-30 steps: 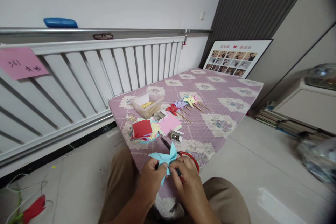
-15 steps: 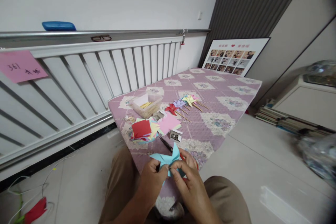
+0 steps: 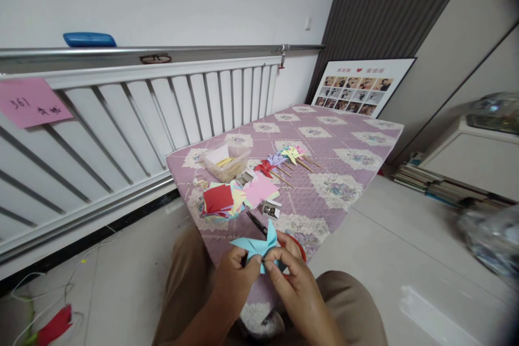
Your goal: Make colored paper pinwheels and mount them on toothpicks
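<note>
Now, along the radiator side of the table (image 3: 352, 143), several finished pinwheels (image 3: 265, 167) lie bunched on their sticks. Flat paper squares (image 3: 218, 198) sit near the left edge, untouched by any fold, beside a plastic box (image 3: 227, 174) of sticks.

And over the near end, between the knees, comes the blue pinwheel (image 3: 254, 247)! Its blades are already shaped, but no stick shows on it, so I'd judge it part-made.

Left hand (image 3: 237, 277) pinches the lower left of the paper between thumb and fingers; right hand (image 3: 298, 281) closes its fingertips at the lower middle, almost meeting the left thumb. Something small and dark shows there, too tiny to name. Two blade points stand clear of the grip, one upward, one leftward, with the scissors (image 3: 256, 222) lying just beyond.
</note>
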`<state>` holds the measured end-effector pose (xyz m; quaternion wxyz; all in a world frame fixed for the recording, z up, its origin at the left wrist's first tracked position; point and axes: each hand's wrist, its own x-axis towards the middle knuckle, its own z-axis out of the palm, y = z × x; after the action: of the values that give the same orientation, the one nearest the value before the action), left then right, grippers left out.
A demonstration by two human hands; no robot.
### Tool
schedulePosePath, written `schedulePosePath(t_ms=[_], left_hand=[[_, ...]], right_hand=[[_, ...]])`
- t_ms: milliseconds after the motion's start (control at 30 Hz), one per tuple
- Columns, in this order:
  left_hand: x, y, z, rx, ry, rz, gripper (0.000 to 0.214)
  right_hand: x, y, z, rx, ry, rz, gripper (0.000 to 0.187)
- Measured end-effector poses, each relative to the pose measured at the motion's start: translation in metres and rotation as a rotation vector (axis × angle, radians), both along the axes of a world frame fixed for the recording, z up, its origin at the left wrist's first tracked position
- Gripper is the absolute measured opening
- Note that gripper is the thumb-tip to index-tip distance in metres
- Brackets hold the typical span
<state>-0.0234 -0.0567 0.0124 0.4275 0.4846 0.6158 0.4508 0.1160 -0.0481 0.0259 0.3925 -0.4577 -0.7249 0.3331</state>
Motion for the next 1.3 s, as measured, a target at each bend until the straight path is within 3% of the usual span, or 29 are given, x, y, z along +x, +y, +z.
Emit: schedulePosePath(t_ms=[367,600,767,967,1100,1300], left_hand=[[-0.003,-0.001,0.006,0.048,0.086,0.01,0.016],[-0.004,-0.001,0.001,0.053,0.136,0.022,0.016],[-0.004,-0.001,-0.004,0.032,0.128,0.036,0.017],[-0.004,-0.001,-0.005,0.04,0.097,0.02,0.017],[-0.005,-0.001,-0.005,0.036,0.111,0.013,0.016],[-0.004,-0.002,-0.006,0.059,0.135,0.023,0.014]], right_hand=[[-0.004,0.001,0.007,-0.11,0.093,0.026,0.017],[-0.009,0.0,0.006,-0.165,0.224,-0.067,0.017],[-0.015,0.001,-0.006,-0.222,0.337,-0.148,0.016],[-0.019,0.002,-0.017,-0.205,0.482,-0.226,0.026],[-0.017,0.002,-0.013,-0.293,0.504,-0.206,0.052],[-0.009,0.002,0.004,-0.318,0.438,-0.049,0.023]])
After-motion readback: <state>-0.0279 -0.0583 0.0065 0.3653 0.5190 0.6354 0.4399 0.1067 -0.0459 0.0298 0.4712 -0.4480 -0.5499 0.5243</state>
